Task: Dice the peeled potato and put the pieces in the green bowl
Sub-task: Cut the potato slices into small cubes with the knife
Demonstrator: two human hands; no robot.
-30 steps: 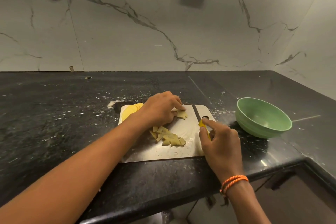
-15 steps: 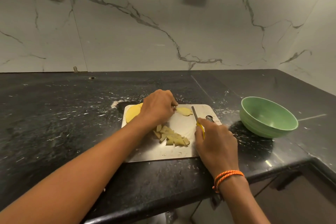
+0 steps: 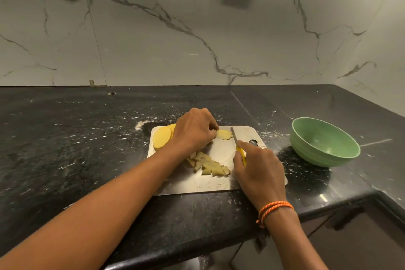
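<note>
Potato slices [image 3: 162, 138] sit stacked at the left end of the steel cutting board [image 3: 192, 186], pale yellow rounds partly tucked under my left wrist. I can read no brand or writing anywhere. My left hand [image 3: 192, 131] reaches in from the lower left, knuckles arched, its fingertips pinching down one thin potato slice [image 3: 224, 134] flat on the far middle of the board. Just nearer me lies a loose heap of diced pieces [image 3: 210, 164], between my two hands. My right hand [image 3: 256, 169] comes up from the lower right, fingers curled round the yellow handle of the knife [image 3: 237, 144], forefinger laid along its top; the narrow blade points away from me and rests just beside the right edge of the held slice. An orange cord bracelet [image 3: 274, 209] circles that wrist. Well to the right, on the black counter [image 3: 65, 138], stands the green bowl [image 3: 341, 155], tilted toward me; what I see of its inside holds nothing.
</note>
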